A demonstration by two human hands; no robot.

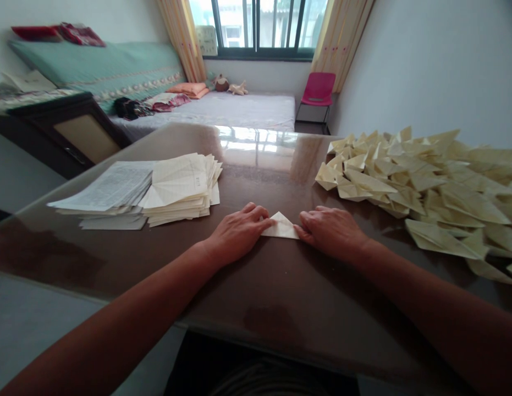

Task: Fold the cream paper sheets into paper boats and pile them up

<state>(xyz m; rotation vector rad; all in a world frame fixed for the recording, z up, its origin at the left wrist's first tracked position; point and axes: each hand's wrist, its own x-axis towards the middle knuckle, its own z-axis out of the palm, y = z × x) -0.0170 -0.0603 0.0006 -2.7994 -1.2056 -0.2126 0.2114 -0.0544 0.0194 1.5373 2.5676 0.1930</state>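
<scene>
The folded paper (280,226), a small cream triangle, lies flat on the table (256,286). Its peak points away from the person, toward the window side, and its long base runs left to right along the near edge. The left hand (240,230) is closed on its left corner, fingers curled and thumb over the paper; the right hand (330,230) is closed on its right corner, thumb tip against it.

Left of the folded paper and a little beyond it sit a stack of cream sheets (179,181) and, touching that, a stack of printed white sheets (111,184). Right of it spreads a heap of pointed folded pieces (429,184). The tabletop is dark brown and glossy, mirroring daylight beyond the folded paper.

Farther past it are a bed (256,107) with a pale sheet, a window (256,27) between yellowish curtains (183,38), and, beyond to its right, a pink chair (319,89).
</scene>
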